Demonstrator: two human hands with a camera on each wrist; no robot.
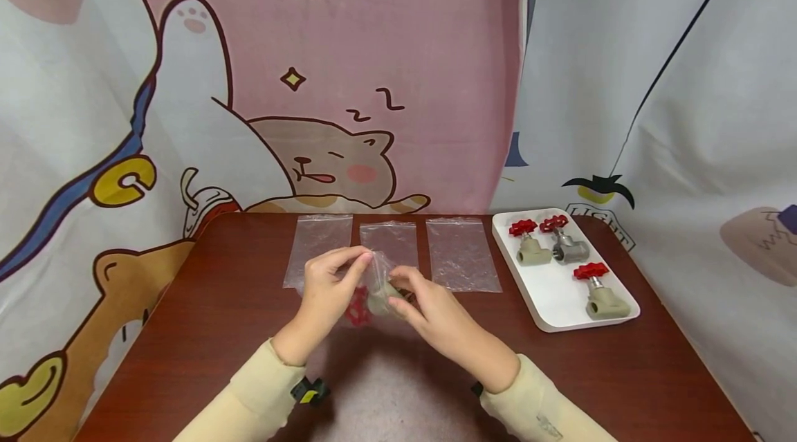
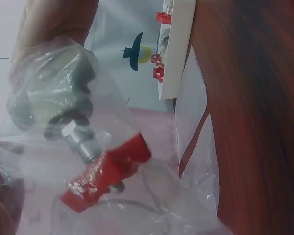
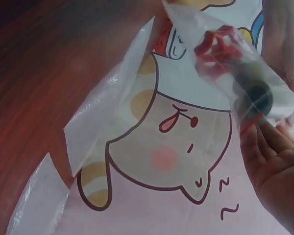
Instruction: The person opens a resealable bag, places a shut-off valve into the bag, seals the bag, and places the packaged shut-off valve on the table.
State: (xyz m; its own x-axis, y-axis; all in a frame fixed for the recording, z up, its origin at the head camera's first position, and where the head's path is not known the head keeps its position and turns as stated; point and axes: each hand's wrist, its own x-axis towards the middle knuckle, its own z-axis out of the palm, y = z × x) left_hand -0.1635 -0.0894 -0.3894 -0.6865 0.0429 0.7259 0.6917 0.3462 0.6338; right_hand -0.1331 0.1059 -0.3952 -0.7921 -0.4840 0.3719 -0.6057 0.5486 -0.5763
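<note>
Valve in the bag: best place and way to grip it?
Probably its beige body, through the bag, coming from the right: in the head view the body lies toward the right hand, with the red handwheel out to the left. The body is broad and rounded; the stem is thin and the handwheel might turn.

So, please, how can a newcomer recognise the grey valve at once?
At the right side of the brown table is a white tray. At its far end, the grey valve sits just to the right of a beige valve. All three valves in the tray have red handwheels; only this one has a grey body.
</note>
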